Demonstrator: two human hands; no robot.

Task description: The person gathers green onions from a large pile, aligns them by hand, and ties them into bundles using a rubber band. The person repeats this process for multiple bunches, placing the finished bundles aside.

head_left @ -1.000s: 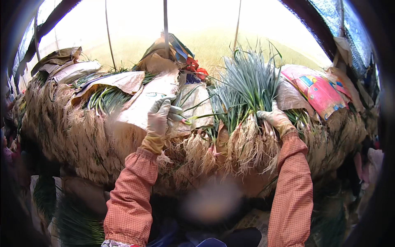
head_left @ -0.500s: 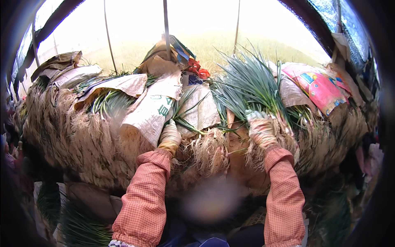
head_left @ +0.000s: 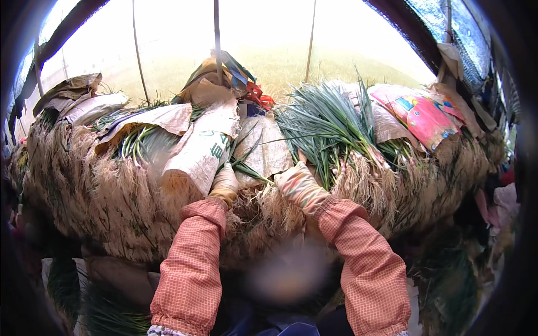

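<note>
My gloved left hand [head_left: 224, 183] is closed at the edge of a white sack with green print [head_left: 196, 159], its fingertips partly hidden among green leaves. My gloved right hand [head_left: 298, 185] is closed by the lower edge of a pale woven sack [head_left: 260, 147], at a few green stalks; what exactly it grips is hidden. Right of it, a large bunch of spring onions [head_left: 330, 120] lies with leaves fanned up and back and pale roots [head_left: 361, 187] hanging over the front of the long heap.
More root-fringed bundles [head_left: 89, 179] extend left and right under sacks, including a pink printed one [head_left: 414, 112]. Thin poles [head_left: 217, 33] and dark, blue-edged netting [head_left: 471, 50] frame the bright back. Loose greens [head_left: 106, 308] lie in shadow at lower left.
My right hand has left the large onion bunch and moved leftward to the middle. That bunch now leans flatter to the left. My left hand has dropped to the white sack's edge.
</note>
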